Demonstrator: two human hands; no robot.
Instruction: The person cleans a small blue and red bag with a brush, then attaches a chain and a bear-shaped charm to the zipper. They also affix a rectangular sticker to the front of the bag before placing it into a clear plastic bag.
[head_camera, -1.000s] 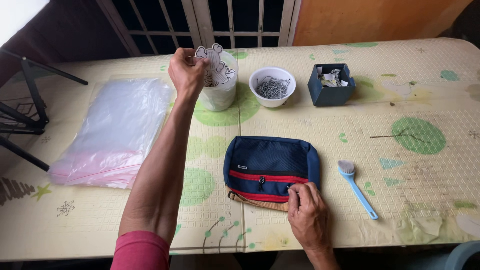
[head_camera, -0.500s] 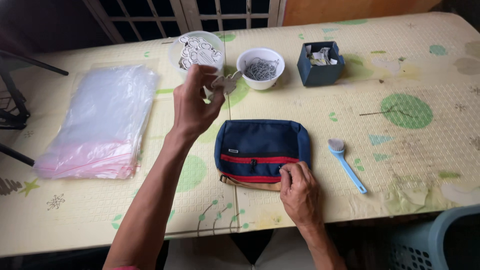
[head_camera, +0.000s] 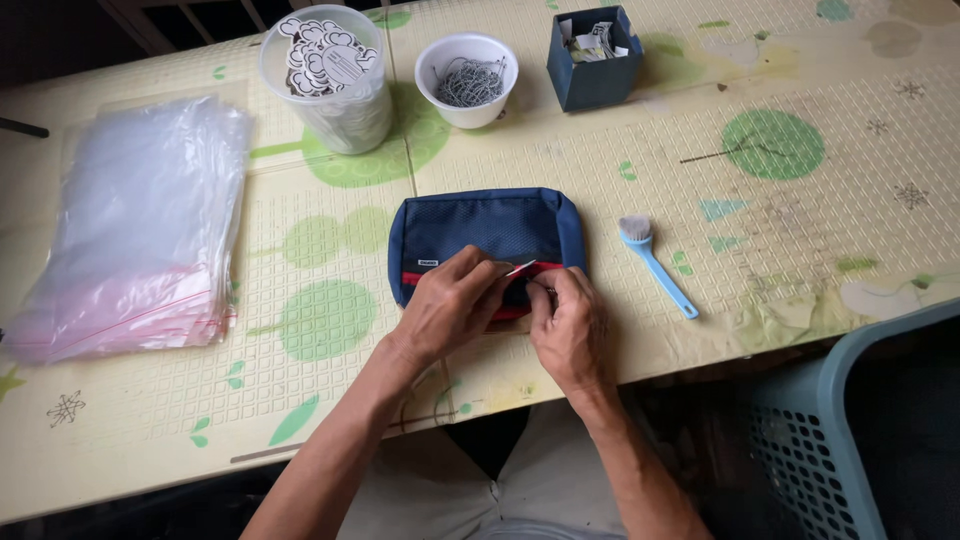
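Both my hands now work at the navy pouch on the near tabletop.

Going by size: the patterned tabletop (head_camera: 640, 170), the stack of clear bags (head_camera: 140, 230) at left, then the navy pouch (head_camera: 490, 228) with red trim near centre. My left hand (head_camera: 450, 305), up by the far tub (head_camera: 325, 85) half a second ago, has come down pinching a small tag (head_camera: 520, 267); my right hand (head_camera: 570, 325) pinches the pouch's zip edge.

Single head-worn camera, looking steeply down from above seated person's lap, facing forward across pale yellow patterned table (head_camera: 700, 180); close range, table fills frame.
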